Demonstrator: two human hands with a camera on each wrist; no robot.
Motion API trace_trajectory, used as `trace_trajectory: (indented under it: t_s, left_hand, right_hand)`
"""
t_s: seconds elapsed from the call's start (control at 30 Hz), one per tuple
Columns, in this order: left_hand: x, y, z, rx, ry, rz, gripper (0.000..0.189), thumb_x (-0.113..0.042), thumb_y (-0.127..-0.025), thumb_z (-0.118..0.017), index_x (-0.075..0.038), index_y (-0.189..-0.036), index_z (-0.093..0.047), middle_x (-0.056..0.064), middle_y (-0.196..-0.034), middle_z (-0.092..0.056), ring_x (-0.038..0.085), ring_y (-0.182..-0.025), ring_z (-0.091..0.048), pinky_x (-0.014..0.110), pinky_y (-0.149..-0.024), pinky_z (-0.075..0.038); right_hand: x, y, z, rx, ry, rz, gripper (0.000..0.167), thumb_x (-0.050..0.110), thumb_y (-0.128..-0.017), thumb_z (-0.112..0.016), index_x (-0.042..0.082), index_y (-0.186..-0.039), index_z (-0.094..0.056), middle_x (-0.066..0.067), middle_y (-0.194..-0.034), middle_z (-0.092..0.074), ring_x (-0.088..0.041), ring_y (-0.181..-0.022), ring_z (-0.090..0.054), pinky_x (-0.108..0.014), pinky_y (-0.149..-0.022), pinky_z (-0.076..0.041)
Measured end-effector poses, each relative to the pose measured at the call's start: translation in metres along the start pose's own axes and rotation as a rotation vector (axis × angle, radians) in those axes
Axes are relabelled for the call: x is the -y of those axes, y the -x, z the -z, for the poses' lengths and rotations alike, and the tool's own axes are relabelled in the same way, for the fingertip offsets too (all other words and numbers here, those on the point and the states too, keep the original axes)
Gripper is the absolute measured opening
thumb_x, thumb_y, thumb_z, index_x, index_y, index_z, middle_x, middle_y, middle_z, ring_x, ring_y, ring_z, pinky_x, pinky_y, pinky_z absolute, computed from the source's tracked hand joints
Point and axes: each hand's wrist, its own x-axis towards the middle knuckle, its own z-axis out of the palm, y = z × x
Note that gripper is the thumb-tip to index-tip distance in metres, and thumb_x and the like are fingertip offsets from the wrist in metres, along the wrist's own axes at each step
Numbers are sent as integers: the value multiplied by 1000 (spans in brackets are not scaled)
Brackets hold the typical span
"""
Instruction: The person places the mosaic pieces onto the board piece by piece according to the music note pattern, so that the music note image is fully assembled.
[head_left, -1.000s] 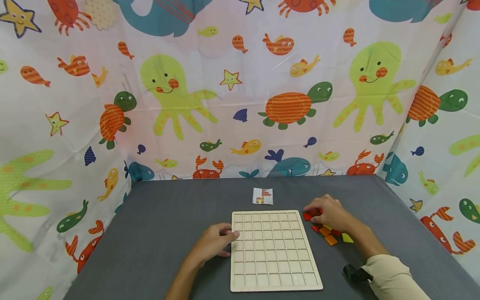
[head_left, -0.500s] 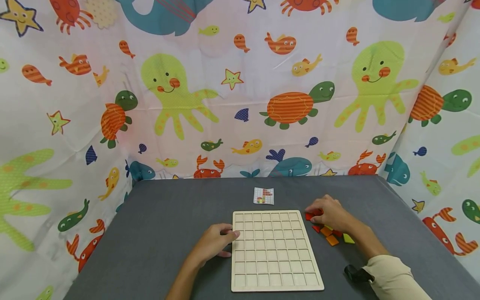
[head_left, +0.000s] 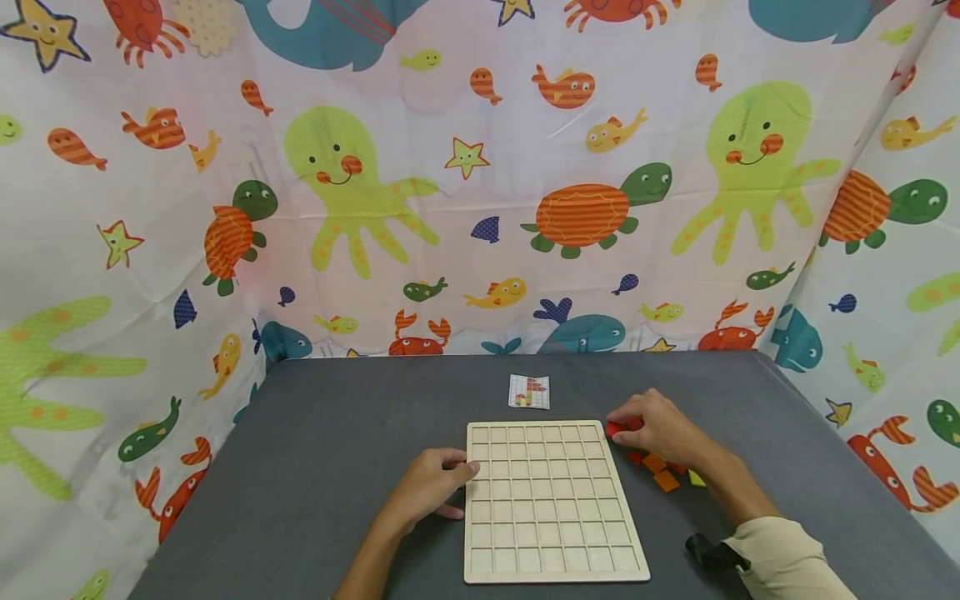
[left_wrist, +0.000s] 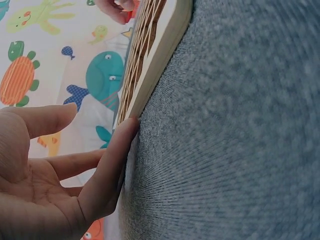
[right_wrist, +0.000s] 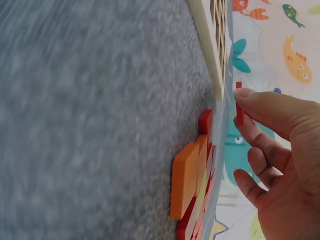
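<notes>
A pale wooden grid board (head_left: pixel 552 490) lies on the table. My left hand (head_left: pixel 433 482) is at its left edge, fingers relaxed. In the left wrist view, one fingertip touches the board's side (left_wrist: pixel 167 55) and the thumb stands apart from it. My right hand (head_left: pixel 654 427), near the board's upper right corner, pinches a thin red tile (right_wrist: pixel 239 107) between thumb and finger. The right wrist view has this tile held clear of the pile. Below that hand lie orange tiles (head_left: pixel 666 481), with red and yellow ones partly hidden by the hand and forearm.
A small card (head_left: pixel 529 392) with a coloured grid pattern lies behind the board. The grey cloth-covered table (head_left: pixel 337 417) reaches back to a curtain (head_left: pixel 450 217) printed with sea animals, which also hangs at both sides.
The right hand has taken up a red tile from the pile and shifted slightly left toward the board. The left hand has stayed at the board's edge.
</notes>
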Motion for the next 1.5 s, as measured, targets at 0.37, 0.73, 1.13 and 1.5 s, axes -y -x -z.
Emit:
trace_trajectory:
  t_s: [0.37,0.73,1.13,1.5]
  left_hand:
    - [1,0,0,7,7,-8,53,-28,-104,-69,7,-142,-60,16,-129,-68,29,-115,-69,40,-63,-68]
    - [3,1,-1,-13,24,-32,54,-8,-94,-77,13,-140,-58,17,-116,-63,22,-94,-71,40,-59,-67]
    - [1,3,-3,-37,47,-29,60,13,-80,-73,12,-138,-57,21,-117,-59,23,-88,-68,41,-59,-68]
    - [4,1,-3,-41,32,-35,62,15,-80,-74,11,-140,-58,22,-119,-60,24,-94,-69,40,-59,-67]
  right_hand:
    - [14,-12,-9,-20,-18,32,28,21,-93,-83,8,-118,-81,0,-109,-76,-23,-99,-52,-36,-80,-45]
    - [33,-29,-17,16,-82,11,25,17,-97,-78,8,-120,-81,-3,-114,-75,-26,-104,-52,-42,-85,-49]
    - [49,-45,-30,55,-107,57,27,13,-98,-75,5,-123,-79,-5,-117,-74,-28,-109,-56,-47,-89,-53]
    - [64,-58,-43,85,-128,74,27,15,-96,-78,5,-121,-79,-5,-114,-73,-26,-109,-56,-47,-92,-53]
